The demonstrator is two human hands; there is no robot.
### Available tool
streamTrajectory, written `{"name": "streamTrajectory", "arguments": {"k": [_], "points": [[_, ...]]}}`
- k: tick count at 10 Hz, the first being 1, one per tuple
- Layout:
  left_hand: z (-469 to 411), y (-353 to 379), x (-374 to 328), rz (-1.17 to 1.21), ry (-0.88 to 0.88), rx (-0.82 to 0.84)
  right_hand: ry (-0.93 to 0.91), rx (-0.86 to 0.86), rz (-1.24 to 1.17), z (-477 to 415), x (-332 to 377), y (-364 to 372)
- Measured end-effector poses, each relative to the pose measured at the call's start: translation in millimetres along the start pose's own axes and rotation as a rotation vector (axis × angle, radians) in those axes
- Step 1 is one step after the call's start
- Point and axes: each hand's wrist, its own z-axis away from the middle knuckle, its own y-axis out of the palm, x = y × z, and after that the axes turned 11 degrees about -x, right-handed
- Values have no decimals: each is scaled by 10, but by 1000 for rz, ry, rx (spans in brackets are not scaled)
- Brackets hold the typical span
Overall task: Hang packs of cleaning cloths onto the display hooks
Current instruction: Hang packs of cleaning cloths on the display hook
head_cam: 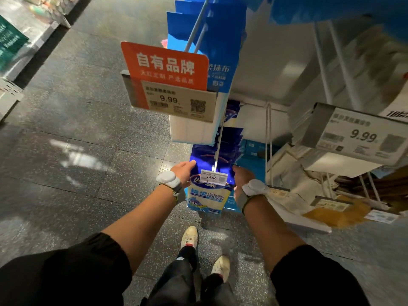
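Observation:
A blue and white pack of cleaning cloths (206, 196) hangs low at the front end of a white display hook (218, 144). My left hand (184, 172) grips the pack's upper left edge. My right hand (241, 178) holds its upper right edge. A small price tag reading 14.90 (213, 177) sits at the hook's tip, in front of the pack's top. More blue packs (229, 138) hang behind it on the same hook. My fingertips are hidden behind the pack.
Above, another hook (196, 25) carries light blue packs (220, 54) with an orange sign and a 9.99 tag (176, 96). To the right is a second 9.99 tag (362, 135), white hooks and goods. Dark speckled floor (77, 129) lies to the left; my shoes (189, 237) stand below.

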Motion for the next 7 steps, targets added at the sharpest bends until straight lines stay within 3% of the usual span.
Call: {"name": "streamTrajectory", "arguments": {"k": [2,4,7], "points": [[28,32,5,9,-194,-10,-77,36,13,-21,160,82],[60,228,-81,16,-135,150,-217,41,266,76,288,-74],[-503,395,-186,32,-21,365,-136,91,-48,530,338,-396]]}}
